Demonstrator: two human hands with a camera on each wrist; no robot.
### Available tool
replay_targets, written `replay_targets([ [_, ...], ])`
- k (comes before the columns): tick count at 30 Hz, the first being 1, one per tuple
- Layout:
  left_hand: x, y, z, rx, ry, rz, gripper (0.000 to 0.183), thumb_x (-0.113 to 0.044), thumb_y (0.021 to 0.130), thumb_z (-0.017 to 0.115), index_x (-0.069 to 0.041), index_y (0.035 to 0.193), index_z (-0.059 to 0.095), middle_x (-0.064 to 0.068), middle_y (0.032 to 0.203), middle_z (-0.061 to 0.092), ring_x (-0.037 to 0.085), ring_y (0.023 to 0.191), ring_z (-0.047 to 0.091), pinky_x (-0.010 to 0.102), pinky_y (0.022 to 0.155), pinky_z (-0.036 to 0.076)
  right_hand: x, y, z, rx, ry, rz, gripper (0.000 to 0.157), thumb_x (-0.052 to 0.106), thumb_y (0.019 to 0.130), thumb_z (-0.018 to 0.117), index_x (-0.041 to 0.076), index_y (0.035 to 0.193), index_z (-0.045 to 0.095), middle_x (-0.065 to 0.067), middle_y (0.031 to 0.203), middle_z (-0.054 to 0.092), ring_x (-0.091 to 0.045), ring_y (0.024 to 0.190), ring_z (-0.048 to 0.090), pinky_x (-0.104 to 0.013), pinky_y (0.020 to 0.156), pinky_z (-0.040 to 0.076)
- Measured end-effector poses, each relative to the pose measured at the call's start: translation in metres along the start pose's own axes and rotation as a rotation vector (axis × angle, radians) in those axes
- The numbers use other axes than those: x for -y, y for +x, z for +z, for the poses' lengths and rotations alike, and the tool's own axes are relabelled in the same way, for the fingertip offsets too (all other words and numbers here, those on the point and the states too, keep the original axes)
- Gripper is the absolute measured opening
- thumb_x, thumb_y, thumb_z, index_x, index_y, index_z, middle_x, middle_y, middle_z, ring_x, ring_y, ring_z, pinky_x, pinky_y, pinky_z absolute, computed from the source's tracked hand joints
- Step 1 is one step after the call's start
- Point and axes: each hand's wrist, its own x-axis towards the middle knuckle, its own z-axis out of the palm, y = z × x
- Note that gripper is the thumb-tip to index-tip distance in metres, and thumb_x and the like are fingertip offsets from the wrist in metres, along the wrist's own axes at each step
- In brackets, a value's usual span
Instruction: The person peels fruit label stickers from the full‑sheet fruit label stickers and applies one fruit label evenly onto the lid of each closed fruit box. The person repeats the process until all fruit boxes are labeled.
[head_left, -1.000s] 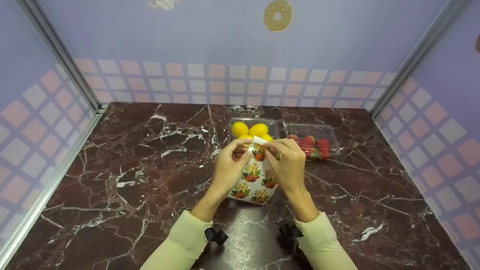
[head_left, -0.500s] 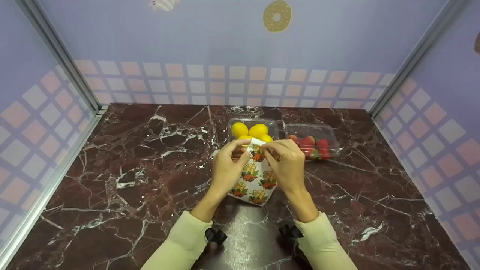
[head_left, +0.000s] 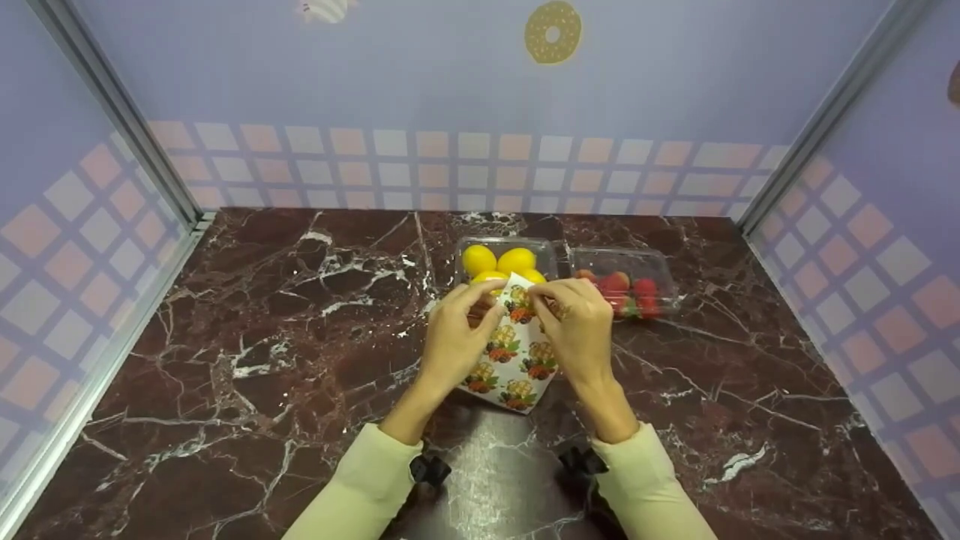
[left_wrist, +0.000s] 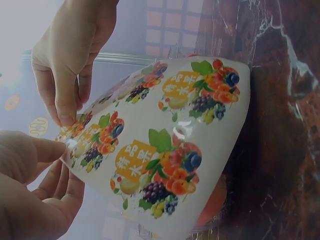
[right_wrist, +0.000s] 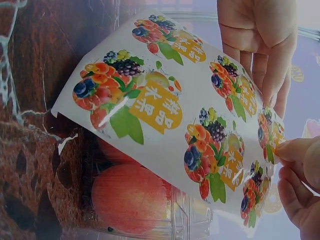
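A white sticker sheet point(head_left: 501, 367) printed with fruit pictures is held tilted up in front of the body, both hands at its far corner. My left hand point(head_left: 452, 334) pinches the left edge of that corner between thumb and fingers; the left wrist view shows the thumb flat on the sheet. Close beside it, my right hand point(head_left: 581, 330) pinches a printed sticker point(right_wrist: 270, 132) near the same corner. Under the sheet, the right wrist view shows a clear plastic box point(right_wrist: 192, 220) with round reddish fruit point(right_wrist: 131, 197) inside, mostly hidden in the head view.
Behind the hands stands a clear box point(head_left: 553, 259) of lemons point(head_left: 516, 260). To its right is another clear box point(head_left: 652, 262) with strawberries point(head_left: 616, 283). All rest on a dark red marbled table point(head_left: 300, 360), walled in at the back and sides.
The sheet's far corner shifts slightly right and its near edge tips a little. The gap between my left thumb and index finger widens; my right hand moves slightly right.
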Motion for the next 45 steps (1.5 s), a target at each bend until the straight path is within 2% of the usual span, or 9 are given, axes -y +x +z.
replay_targets([
  [5,0.0004,0.0001,-0.0008,0.0,0.02,0.035,0.038,0.002,0.093,0.074,-0.006,0.13,0.074,0.008,0.099,0.072,0.019,0.087,0.071,0.025,0.081,0.062,-0.0003,0.0006,-0.0014,0.012,-0.011,0.002,0.009,0.0,0.085,0.086,0.006,0.09,0.083,-0.006,0.09,0.079,-0.026,0.085,0.071,-0.042,0.102,0.056],
  [14,0.0038,0.0008,0.0005,-0.043,0.04,0.033,0.037,0.004,0.092,0.072,-0.007,0.127,0.076,0.009,0.097,0.072,0.019,0.086,0.071,0.024,0.079,0.062,0.0007,0.0009,-0.0022,0.031,-0.007,-0.037,0.008,0.002,0.085,0.087,0.007,0.089,0.082,-0.005,0.089,0.079,-0.025,0.083,0.071,-0.039,0.082,0.059],
  [28,0.0061,0.0018,-0.0003,-0.058,0.015,0.004,0.036,0.005,0.093,0.071,-0.005,0.127,0.076,0.01,0.096,0.072,0.02,0.084,0.071,0.024,0.077,0.063,0.0005,0.0003,-0.0005,0.064,0.047,-0.105,0.01,0.0,0.083,0.089,0.006,0.087,0.081,-0.005,0.087,0.078,-0.022,0.079,0.069,-0.037,0.072,0.059],
  [40,0.0074,0.0027,-0.0024,-0.082,0.024,0.015,0.037,0.004,0.092,0.073,-0.009,0.127,0.077,0.008,0.097,0.073,0.019,0.085,0.072,0.024,0.078,0.062,0.0003,-0.0007,0.0006,0.098,0.082,-0.113,0.012,-0.002,0.082,0.089,0.006,0.086,0.081,-0.004,0.087,0.078,-0.021,0.078,0.068,-0.036,0.07,0.059],
  [45,0.0081,0.0033,-0.0029,-0.077,0.007,-0.006,0.036,0.003,0.093,0.074,-0.009,0.128,0.077,0.009,0.098,0.073,0.019,0.086,0.073,0.024,0.079,0.063,0.0011,-0.0004,0.0001,0.106,0.094,-0.12,0.012,-0.003,0.082,0.089,0.006,0.087,0.082,-0.003,0.086,0.079,-0.022,0.078,0.069,-0.037,0.071,0.059],
])
